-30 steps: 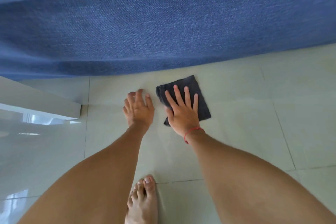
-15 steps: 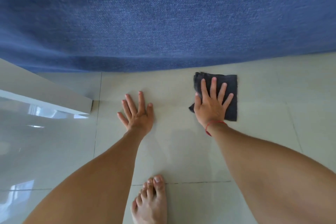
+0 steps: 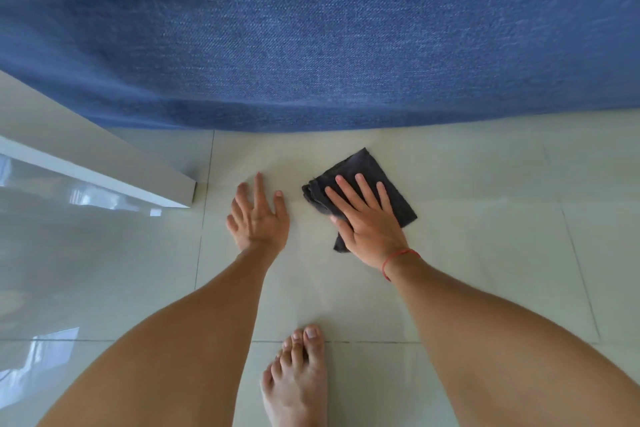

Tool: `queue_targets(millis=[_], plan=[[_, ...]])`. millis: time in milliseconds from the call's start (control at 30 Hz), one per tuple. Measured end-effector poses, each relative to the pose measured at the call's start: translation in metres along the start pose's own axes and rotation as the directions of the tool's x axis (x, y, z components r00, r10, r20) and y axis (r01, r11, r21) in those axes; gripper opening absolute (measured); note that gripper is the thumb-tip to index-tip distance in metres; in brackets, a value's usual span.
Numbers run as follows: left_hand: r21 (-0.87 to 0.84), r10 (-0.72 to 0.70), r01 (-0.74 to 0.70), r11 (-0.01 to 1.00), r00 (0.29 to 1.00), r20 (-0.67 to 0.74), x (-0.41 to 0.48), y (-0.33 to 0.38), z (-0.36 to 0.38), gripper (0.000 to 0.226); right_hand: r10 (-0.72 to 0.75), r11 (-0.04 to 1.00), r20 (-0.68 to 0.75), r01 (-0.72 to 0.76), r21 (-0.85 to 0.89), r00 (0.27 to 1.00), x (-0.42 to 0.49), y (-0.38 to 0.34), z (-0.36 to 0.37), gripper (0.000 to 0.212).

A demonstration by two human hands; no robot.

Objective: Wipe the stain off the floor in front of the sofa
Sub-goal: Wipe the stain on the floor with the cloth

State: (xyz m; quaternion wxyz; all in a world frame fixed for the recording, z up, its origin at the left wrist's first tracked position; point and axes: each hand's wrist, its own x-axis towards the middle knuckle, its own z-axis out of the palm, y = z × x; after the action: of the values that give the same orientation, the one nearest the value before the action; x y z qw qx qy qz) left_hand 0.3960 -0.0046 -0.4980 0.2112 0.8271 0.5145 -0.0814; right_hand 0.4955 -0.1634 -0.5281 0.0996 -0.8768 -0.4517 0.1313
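Flat under the right hand [image 3: 372, 229], dark cloth [image 3: 391, 191], on floor [image 3: 485, 236]

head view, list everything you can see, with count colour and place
sofa: 1, blue fabric, across the top
floor: pale glossy tiles with thin grout lines, lower part of view
table: 1, white, its corner at left edge beside the sofa
cloth: 1, dark grey, folded, on the floor in front of the sofa
left hand: 1, flat on the floor, left of the cloth
right hand: 1, pressed flat on the cloth, red string at the wrist
foot: 1, bare, bottom centre
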Motion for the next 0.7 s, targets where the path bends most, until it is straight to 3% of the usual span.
queue_targets(millis=[133,233,433,567,700], plan=[[0.008,-0.175,0.175,0.985,0.984,0.024,0.002,-0.035,-0.002,0.06,0.069,0.997,-0.063,-0.071,-0.036,0.996,-0.017,0.036,-0.008,0.05],[-0.033,-0.181,0.186,0.982,0.975,0.128,0.005,-0.048,0.001,0.06,0.183,0.983,-0.074,-0.185,-0.021,0.98,-0.012,0.044,-0.012,0.053],[-0.055,-0.193,0.204,0.977,0.967,0.166,0.006,-0.044,-0.001,0.059,0.357,0.933,-0.084,-0.359,-0.005,0.93,0.03,0.013,-0.006,0.054],[-0.075,-0.187,0.202,0.976,0.967,0.174,0.007,-0.045,0.0,0.059,0.328,0.945,-0.054,-0.327,0.028,0.943,0.055,-0.031,0.002,0.054],[-0.085,-0.177,0.195,0.977,0.967,0.184,0.007,-0.045,-0.005,0.058,0.201,0.979,-0.023,-0.2,0.038,0.979,0.061,-0.078,0.012,0.058]])
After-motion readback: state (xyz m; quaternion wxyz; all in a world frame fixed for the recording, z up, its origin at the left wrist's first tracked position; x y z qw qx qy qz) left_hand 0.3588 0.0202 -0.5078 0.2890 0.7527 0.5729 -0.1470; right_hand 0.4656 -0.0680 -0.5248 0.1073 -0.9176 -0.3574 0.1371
